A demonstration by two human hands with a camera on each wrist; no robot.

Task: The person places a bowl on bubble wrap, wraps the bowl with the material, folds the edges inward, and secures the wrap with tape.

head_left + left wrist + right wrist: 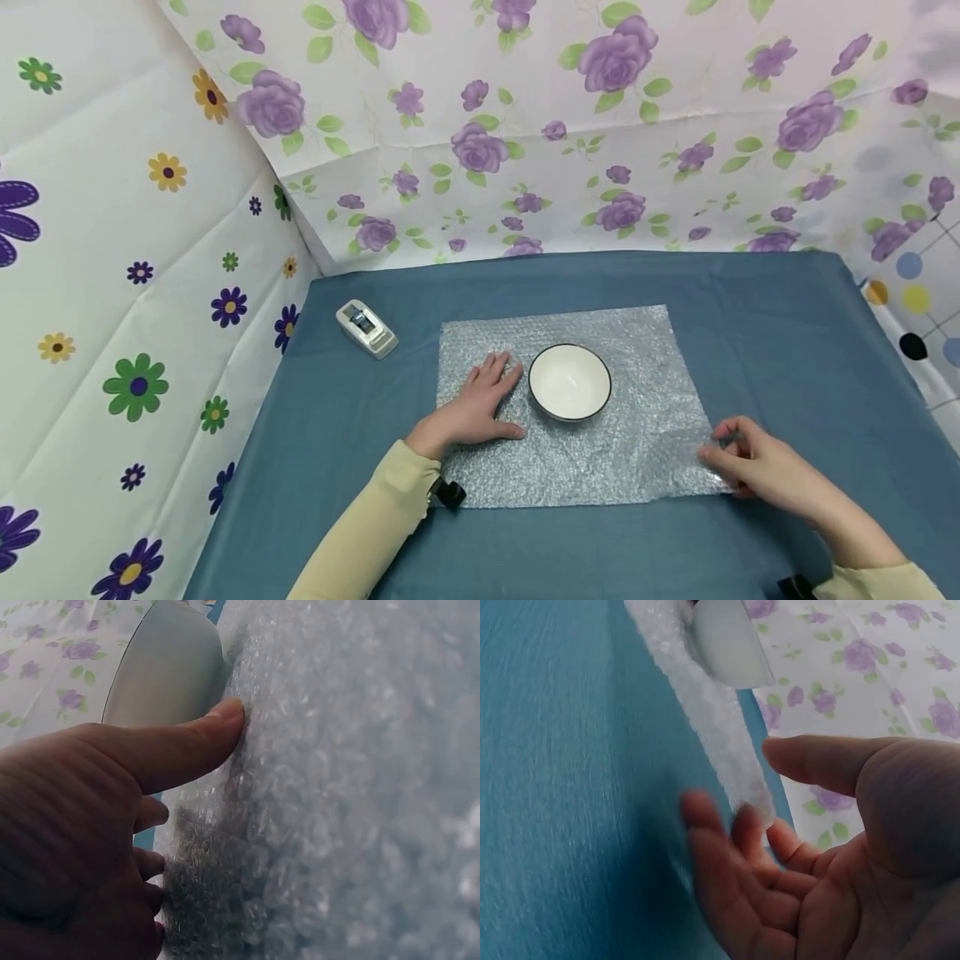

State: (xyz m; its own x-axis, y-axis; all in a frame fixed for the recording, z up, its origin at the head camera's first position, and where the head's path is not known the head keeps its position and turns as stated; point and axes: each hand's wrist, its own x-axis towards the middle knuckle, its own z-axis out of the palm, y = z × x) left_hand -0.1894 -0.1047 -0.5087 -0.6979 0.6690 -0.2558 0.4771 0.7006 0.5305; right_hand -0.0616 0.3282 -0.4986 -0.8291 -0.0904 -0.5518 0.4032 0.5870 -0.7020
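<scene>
A sheet of clear bubble wrap [622,458] lies flat, with a white bowl [570,382] with a dark rim standing upright on it. My left hand [480,408] rests spread on the wrap, just left of the bowl. In the left wrist view, the thumb [187,746] presses the bubbly surface near the bowl [169,667]. At the sheet's near right corner is my right hand [765,467]. The right wrist view shows its thumb [817,761] apart from the loosely bent fingers [742,885], with the corner of the bubble wrap [731,742] between them.
A white tape dispenser [367,328] lies on the blue cloth-covered table [360,417], back left of the wrap. Floral sheets [480,150] hang behind the table and along its left side.
</scene>
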